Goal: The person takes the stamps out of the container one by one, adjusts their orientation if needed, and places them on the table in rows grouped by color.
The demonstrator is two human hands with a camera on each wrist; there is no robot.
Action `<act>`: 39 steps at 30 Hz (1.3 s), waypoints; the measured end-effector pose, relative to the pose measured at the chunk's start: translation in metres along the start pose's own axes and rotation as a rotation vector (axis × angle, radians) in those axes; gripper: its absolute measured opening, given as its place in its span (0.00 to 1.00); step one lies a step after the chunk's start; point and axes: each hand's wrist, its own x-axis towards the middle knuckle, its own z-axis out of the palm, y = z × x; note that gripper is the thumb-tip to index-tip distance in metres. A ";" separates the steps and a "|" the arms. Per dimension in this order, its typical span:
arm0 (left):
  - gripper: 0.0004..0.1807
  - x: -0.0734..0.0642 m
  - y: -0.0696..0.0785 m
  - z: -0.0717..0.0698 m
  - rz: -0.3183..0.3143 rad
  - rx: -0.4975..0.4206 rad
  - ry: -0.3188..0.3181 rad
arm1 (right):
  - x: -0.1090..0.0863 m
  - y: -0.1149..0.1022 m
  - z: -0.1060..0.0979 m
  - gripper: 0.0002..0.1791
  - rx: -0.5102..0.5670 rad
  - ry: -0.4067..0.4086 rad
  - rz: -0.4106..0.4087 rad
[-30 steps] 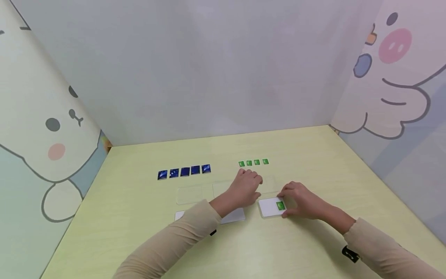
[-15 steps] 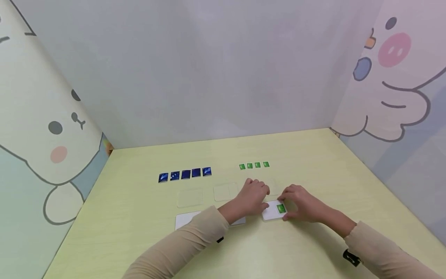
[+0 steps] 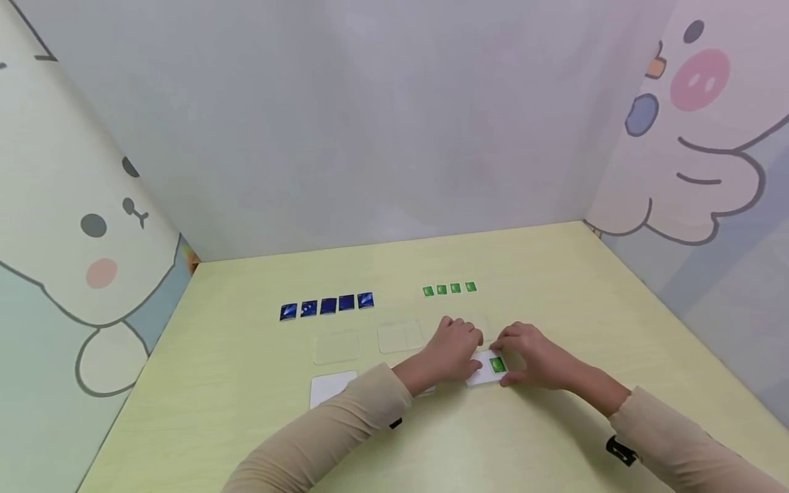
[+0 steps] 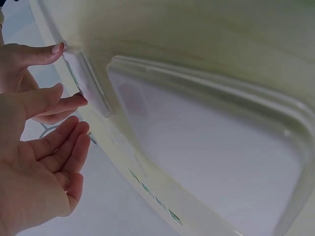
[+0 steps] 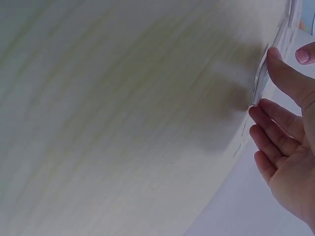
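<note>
My right hand (image 3: pixel 539 356) pinches the right end of a small flat box with a white face (image 3: pixel 485 376) between thumb and fingers. A green picture square (image 3: pixel 496 365) shows at that end of the box; the case has clear edges (image 5: pixel 259 81) in the right wrist view. Over the box's left end is my left hand (image 3: pixel 451 349), hiding part of it. In the left wrist view my left hand (image 4: pixel 44 167) has loosely bent fingers with nothing between them and the thumb. Whether its fingers touch the box I cannot tell.
Two more white-faced boxes, one at left (image 3: pixel 333 389) and one mostly under my left forearm, lie nearby. Clear empty-looking trays or lids (image 3: pixel 336 348) sit behind them. Farther back are a row of blue cards (image 3: pixel 329 306) and a row of small green cards (image 3: pixel 455 288).
My left hand has moved right and slightly nearer to me, now covering the box's left end. My right hand keeps its hold at the right end.
</note>
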 end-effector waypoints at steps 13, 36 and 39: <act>0.16 0.006 0.004 0.009 -0.005 0.023 -0.025 | 0.002 0.000 -0.001 0.27 0.019 -0.040 0.027; 0.23 0.013 0.027 0.016 -0.132 0.013 -0.026 | 0.007 0.000 -0.005 0.25 0.041 -0.049 0.001; 0.24 0.014 0.030 0.017 -0.154 0.003 -0.013 | 0.007 0.001 -0.005 0.25 0.040 -0.044 -0.005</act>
